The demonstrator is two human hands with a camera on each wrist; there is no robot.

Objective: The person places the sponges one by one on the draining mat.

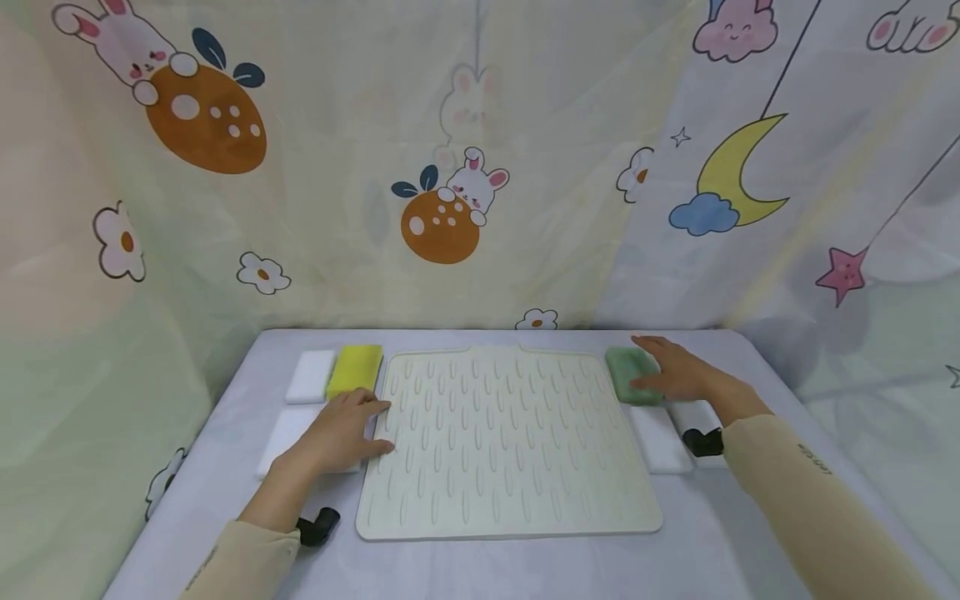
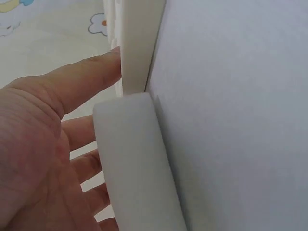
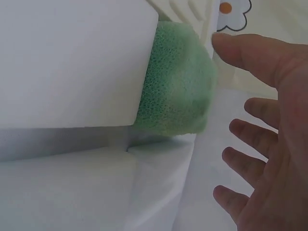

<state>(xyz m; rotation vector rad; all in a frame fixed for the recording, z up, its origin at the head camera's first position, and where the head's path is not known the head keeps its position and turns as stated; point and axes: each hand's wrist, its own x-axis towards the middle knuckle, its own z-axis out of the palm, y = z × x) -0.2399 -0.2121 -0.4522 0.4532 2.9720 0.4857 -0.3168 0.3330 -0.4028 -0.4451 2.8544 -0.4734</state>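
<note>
A cream mat (image 1: 510, 442) with rows of raised oval ridges lies in the middle of the table. My left hand (image 1: 337, 433) rests at its left edge, thumb and fingertips on the rim, above a white sponge block (image 2: 137, 159). In the left wrist view the thumb meets the mat's side. Over a green sponge (image 1: 628, 375) by the mat's far right corner reaches my right hand (image 1: 678, 372), fingers spread. The right wrist view shows the porous green sponge (image 3: 178, 79) beside the thumb, with the other fingers straight and apart from it.
A yellow sponge (image 1: 356, 367) and a white block (image 1: 310, 377) sit at the back left. Two more white blocks lie on the right, one (image 1: 660, 442) along the mat and another (image 1: 693, 414) partly behind my right wrist. A patterned curtain (image 1: 337, 208) hangs behind the table.
</note>
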